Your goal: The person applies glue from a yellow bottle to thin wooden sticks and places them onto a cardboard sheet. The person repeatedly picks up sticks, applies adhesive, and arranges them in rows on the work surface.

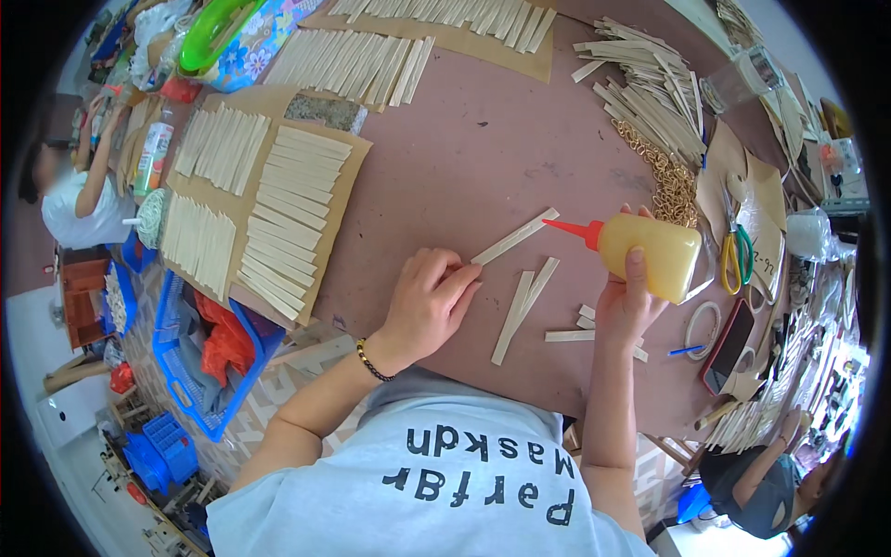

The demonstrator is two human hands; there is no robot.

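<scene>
My left hand (429, 304) pinches the near end of a pale flat strip (515, 237) that slants away over the brown table. In my right hand (626, 302) is a squeeze glue bottle (654, 255), tilted sideways, with yellowish contents. Its red nozzle (575, 230) points left, the tip at or just over the strip's far end; whether they touch I cannot tell. Between my hands lie two crossed loose strips (524, 311). Short strip pieces (571, 335) lie close to my right wrist.
Rows of strips (288, 218) lie on brown card at left. Beyond the bottle are a gold chain pile (664, 176), heaped strips (650, 84), scissors (738, 246) and a phone-like dark object (729, 345). A blue basket (190, 371) stands below the left edge. Other people sit at both sides.
</scene>
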